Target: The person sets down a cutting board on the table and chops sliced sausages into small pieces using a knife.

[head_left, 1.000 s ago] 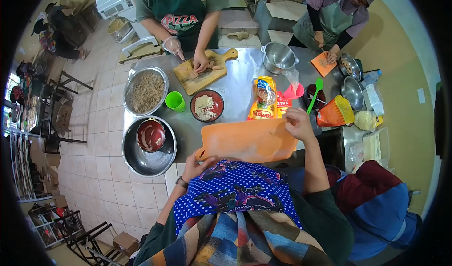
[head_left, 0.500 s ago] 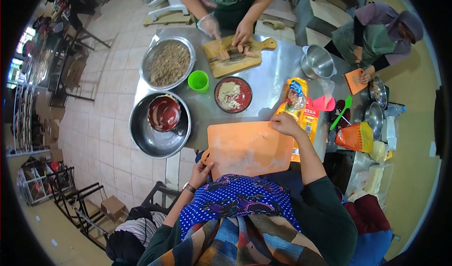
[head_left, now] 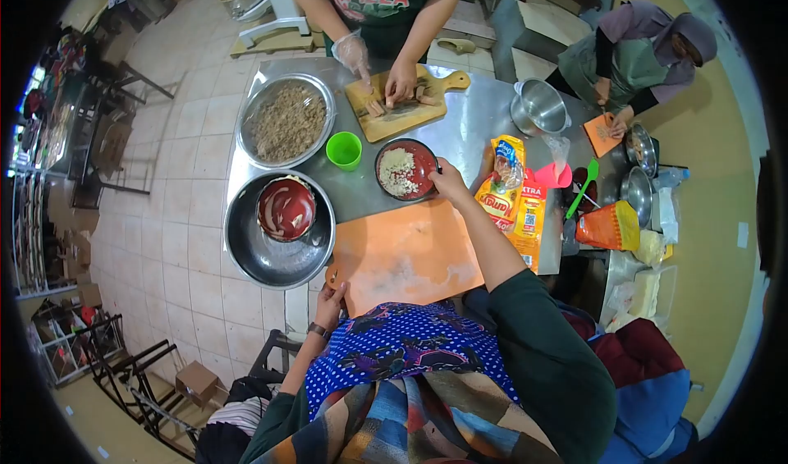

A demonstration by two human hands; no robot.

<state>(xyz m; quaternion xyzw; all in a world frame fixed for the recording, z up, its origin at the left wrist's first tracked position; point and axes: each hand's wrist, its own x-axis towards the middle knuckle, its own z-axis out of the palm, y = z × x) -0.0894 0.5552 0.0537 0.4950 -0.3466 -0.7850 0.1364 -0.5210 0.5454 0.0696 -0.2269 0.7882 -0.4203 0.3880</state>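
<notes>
Left hand has its fingers closed on the orange board by the handle, at the counter's near edge. Right hand is pinching the rim of the red bowl, just past the board.

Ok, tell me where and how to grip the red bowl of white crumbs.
Probably best to take the red bowl by its right rim, coming from the near right, where the right hand is. The bowl sits upright with a round, exposed edge; its white crumbs lie mostly leftward, leaving thumb room, and the green cup stands left of it.
</notes>
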